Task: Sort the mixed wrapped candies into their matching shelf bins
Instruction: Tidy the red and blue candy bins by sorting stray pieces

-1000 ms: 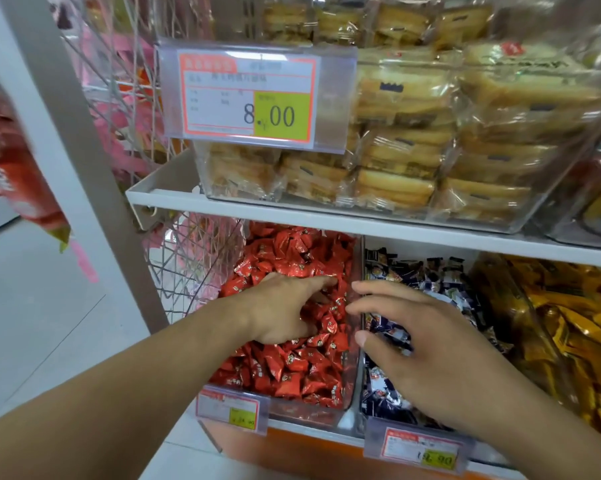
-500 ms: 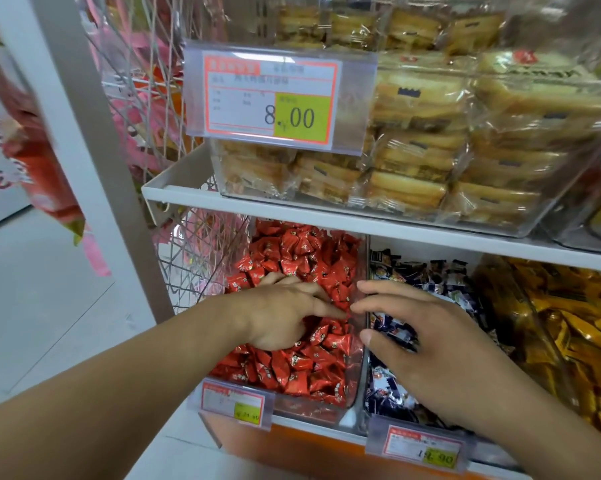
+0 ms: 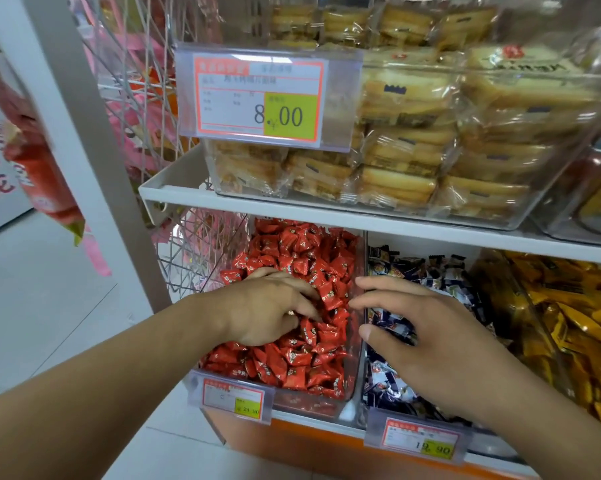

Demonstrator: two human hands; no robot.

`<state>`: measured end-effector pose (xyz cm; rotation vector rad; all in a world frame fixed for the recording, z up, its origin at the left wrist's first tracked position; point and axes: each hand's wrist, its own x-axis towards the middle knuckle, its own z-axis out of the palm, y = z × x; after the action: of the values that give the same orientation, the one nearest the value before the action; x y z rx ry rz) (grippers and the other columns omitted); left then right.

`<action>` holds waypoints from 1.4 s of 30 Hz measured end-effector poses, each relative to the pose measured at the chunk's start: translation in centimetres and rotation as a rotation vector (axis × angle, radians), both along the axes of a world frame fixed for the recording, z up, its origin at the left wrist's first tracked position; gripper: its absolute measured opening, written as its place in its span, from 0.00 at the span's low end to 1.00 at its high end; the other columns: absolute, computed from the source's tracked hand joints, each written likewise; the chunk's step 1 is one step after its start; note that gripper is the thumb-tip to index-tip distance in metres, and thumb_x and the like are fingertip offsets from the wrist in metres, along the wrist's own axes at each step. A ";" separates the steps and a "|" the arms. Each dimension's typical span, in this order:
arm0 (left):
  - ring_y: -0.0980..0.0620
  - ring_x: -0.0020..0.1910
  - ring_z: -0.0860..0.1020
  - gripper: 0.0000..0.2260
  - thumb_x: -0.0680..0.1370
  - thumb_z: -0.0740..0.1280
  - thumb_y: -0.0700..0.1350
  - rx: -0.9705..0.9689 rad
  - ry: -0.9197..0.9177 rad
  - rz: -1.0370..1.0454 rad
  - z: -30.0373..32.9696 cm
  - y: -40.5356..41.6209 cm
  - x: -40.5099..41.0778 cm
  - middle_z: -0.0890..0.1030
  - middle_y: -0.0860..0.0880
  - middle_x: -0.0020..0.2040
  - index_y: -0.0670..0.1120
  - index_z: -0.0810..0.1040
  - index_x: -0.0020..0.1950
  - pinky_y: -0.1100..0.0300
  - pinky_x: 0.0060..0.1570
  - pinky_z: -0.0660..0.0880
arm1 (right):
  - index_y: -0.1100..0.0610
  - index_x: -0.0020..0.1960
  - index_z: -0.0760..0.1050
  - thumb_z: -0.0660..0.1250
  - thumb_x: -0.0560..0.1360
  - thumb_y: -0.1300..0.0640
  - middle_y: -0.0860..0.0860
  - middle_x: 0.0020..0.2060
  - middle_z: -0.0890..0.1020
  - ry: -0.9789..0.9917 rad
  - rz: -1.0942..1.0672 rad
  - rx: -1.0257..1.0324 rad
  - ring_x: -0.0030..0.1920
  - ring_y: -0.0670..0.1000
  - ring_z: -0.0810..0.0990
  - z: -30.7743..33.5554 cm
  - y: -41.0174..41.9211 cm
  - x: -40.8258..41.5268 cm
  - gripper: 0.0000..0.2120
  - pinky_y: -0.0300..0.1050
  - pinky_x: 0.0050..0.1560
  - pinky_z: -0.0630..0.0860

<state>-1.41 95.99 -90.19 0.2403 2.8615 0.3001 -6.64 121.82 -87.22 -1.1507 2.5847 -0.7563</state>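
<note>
While both hands reach into the lower shelf [image 3: 326, 415], the left hand [image 3: 271, 306] lies palm-down on the heap of red candies [image 3: 302, 362] in the leftmost clear bin [image 3: 356, 341], its fingers bent down into the wrappers; whether it has pinched one I cannot tell. The right hand [image 3: 427, 337] hovers released over the neighbouring bin of dark blue candies [image 3: 392, 389], fingers spread and fairly straight, holding nothing. Further right sits a bin of yellow candies [image 3: 576, 323], and on the shelf above, packed biscuits [image 3: 406, 161] behind a price tag [image 3: 261, 98].

These sweets look small, light and loose, so they should shift and slide under any push. Their glossy wrappers are probably slippery and crinkly, yet the candy inside seems firm enough to stand a pinch. A stray piece is best taken between thumb and forefinger across its plump middle, or by a twisted wrapper end if it lies buried. Scooping risks carrying neighbours along into the wrong bin.
</note>
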 end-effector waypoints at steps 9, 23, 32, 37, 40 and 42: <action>0.62 0.79 0.49 0.27 0.79 0.64 0.67 0.086 0.021 -0.016 0.7 1.9 3.6 0.55 0.68 0.79 0.71 0.60 0.76 0.56 0.79 0.46 | 0.33 0.68 0.75 0.65 0.82 0.42 0.21 0.71 0.63 -0.014 -0.006 -0.015 0.73 0.28 0.58 -0.3 0.0 -0.1 0.15 0.33 0.71 0.54; 0.54 0.70 0.63 0.22 0.77 0.63 0.69 -0.196 0.175 -0.105 -1.5 0.8 -2.5 0.69 0.60 0.67 0.63 0.75 0.68 0.40 0.68 0.67 | 0.36 0.69 0.76 0.65 0.82 0.43 0.24 0.73 0.64 -0.023 0.002 -0.031 0.73 0.28 0.59 -0.5 0.0 -0.3 0.15 0.29 0.69 0.53; 0.54 0.68 0.71 0.17 0.78 0.68 0.63 -0.033 0.293 -0.024 -1.2 -0.6 -4.5 0.74 0.57 0.67 0.60 0.77 0.65 0.47 0.69 0.70 | 0.35 0.68 0.76 0.66 0.82 0.43 0.24 0.73 0.65 -0.020 0.004 -0.046 0.74 0.30 0.60 -0.4 0.1 -0.3 0.15 0.34 0.75 0.54; 0.59 0.69 0.70 0.20 0.76 0.73 0.59 0.183 0.330 0.043 0.1 -0.1 -2.1 0.73 0.60 0.68 0.63 0.74 0.67 0.50 0.72 0.67 | 0.36 0.68 0.76 0.66 0.82 0.44 0.25 0.73 0.64 -0.022 0.007 -0.041 0.74 0.31 0.61 -0.4 0.2 -0.3 0.15 0.35 0.74 0.55; 0.58 0.72 0.67 0.18 0.76 0.73 0.58 0.004 0.398 -0.118 0.8 0.3 0.0 0.71 0.60 0.70 0.62 0.77 0.66 0.48 0.73 0.64 | 0.36 0.69 0.76 0.66 0.82 0.45 0.26 0.73 0.65 -0.030 0.007 -0.048 0.74 0.32 0.61 -0.4 0.1 -0.2 0.15 0.37 0.76 0.56; 0.60 0.67 0.71 0.13 0.78 0.72 0.54 0.050 0.389 -0.215 0.8 1.0 1.0 0.75 0.61 0.64 0.59 0.81 0.62 0.52 0.69 0.69 | 0.37 0.69 0.76 0.66 0.82 0.45 0.26 0.73 0.65 -0.023 0.008 -0.046 0.74 0.32 0.62 -0.4 0.0 -0.1 0.16 0.36 0.75 0.57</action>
<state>-0.42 96.94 -89.40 0.6787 3.1687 0.3114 -6.78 121.86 -87.62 -1.1580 2.5549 -0.8267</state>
